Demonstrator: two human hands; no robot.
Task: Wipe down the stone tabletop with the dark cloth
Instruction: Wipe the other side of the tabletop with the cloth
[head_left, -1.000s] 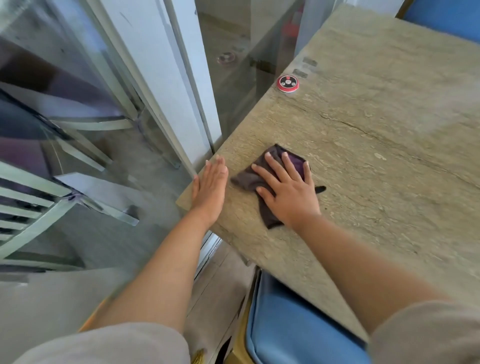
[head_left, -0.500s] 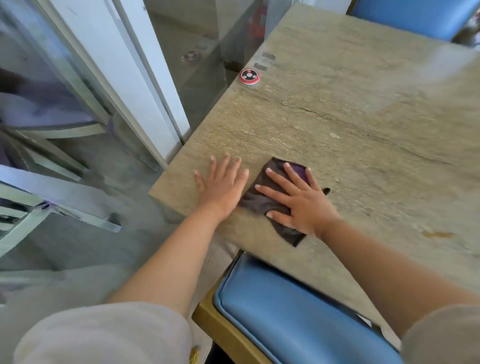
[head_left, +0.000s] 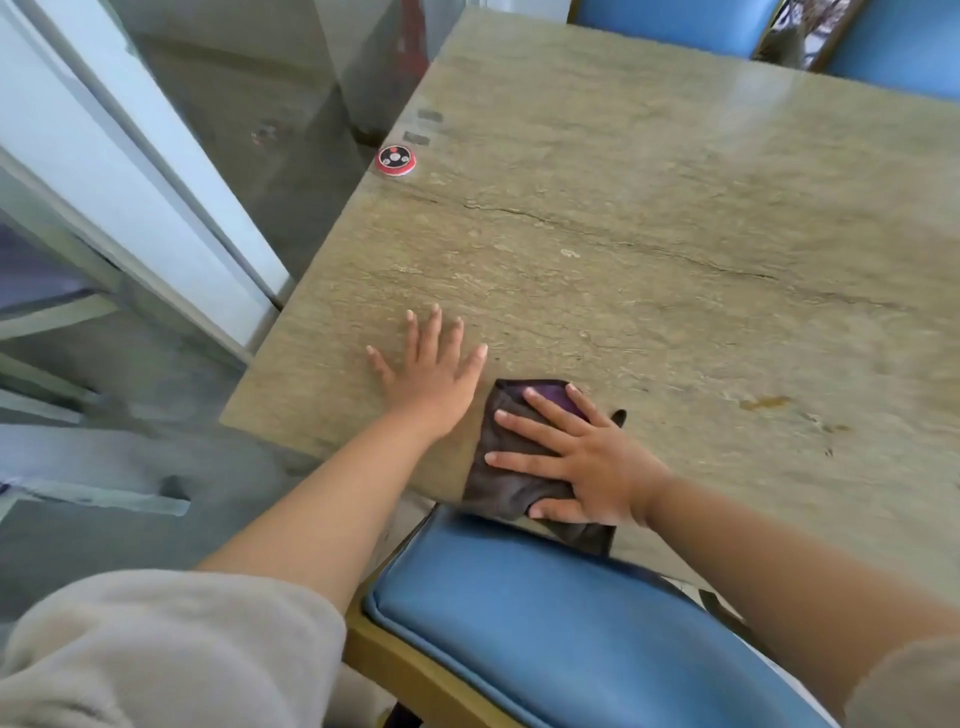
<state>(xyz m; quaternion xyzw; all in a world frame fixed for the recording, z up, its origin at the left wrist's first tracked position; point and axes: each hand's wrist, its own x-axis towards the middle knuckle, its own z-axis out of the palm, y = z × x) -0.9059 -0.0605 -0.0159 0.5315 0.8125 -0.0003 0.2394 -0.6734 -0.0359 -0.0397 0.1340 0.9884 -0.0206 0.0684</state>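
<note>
You are standing in what looks like a restaurant or café dining area. Beyond your left hand (head_left: 434, 376), at the edge of the greenish-grey veined stone bench (head_left: 675, 218), sits a small round red-and-black call button (head_left: 396, 160) of the kind diners press for service. Just below your right hand (head_left: 582, 460) is a blue padded chair seat with a yellowish frame (head_left: 561, 629), and two matching blue chairs (head_left: 675, 23) stand at the far side. Left of your left hand runs a white-framed glass wall (head_left: 171, 208).
</note>
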